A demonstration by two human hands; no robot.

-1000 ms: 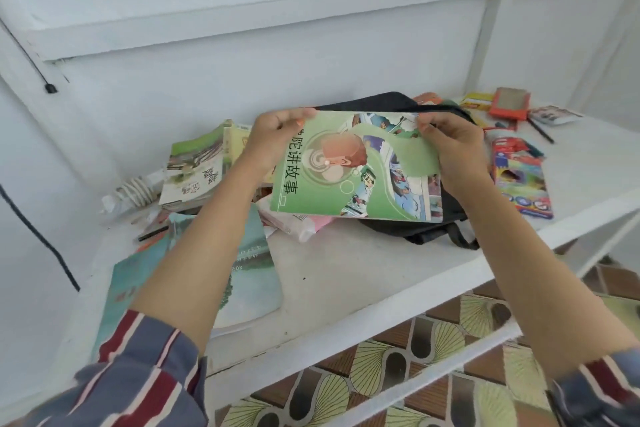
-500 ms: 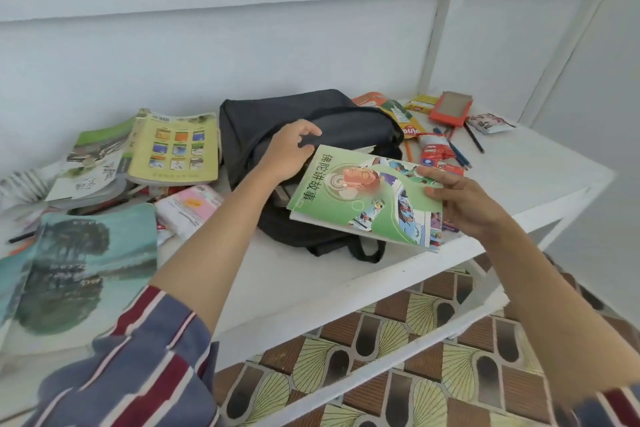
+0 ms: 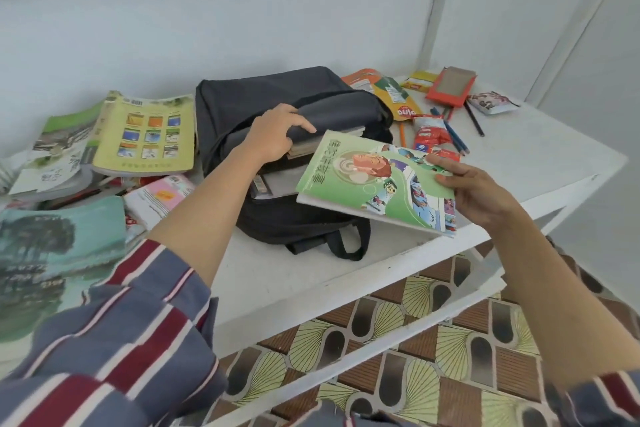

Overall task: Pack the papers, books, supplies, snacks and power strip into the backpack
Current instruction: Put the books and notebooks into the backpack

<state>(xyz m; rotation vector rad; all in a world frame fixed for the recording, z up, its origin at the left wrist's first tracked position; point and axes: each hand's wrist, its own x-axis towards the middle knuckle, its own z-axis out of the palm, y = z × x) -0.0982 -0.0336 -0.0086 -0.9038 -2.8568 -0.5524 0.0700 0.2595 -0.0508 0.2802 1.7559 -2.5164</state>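
Left hand [image 3: 273, 139] curls over the upper flap of the backpack [image 3: 277, 94] and holds its mouth apart. Right hand [image 3: 474, 194] pinches the right edge of the green book [image 3: 374, 184], thumb on the cover and fingers beneath.

At 9 o'clock from the backpack lie 3 softcover books:
- a teal book [image 3: 52, 253] nearest the striped sleeve [image 3: 121, 340];
- a green-and-white book [image 3: 59, 149];
- a yellow book [image 3: 145, 135] with a barcode and 9 small picture squares, its print too small to read.

A pink packet [image 3: 159, 198] lies beside them.

The backpack is dark woven fabric. It lies flat on the white table [image 3: 519, 149], with book edges [image 3: 301, 151] showing inside it. The green book is tilted at 4 o'clock from the opening and partly covers it. Its glossy cover bears cartoon panels and a column of Chinese characters, blurred.

At 2 o'clock from the backpack:
- an orange-and-green pouch [image 3: 391, 94] with red lettering that cannot be made out;
- a yellow pack [image 3: 420, 83];
- a red cardboard box [image 3: 450, 87];
- a red snack packet [image 3: 431, 135];
- coloured pencils [image 3: 453, 135];
- a small printed packet [image 3: 491, 102].

Patterned tiles [image 3: 381, 322] show below the table.
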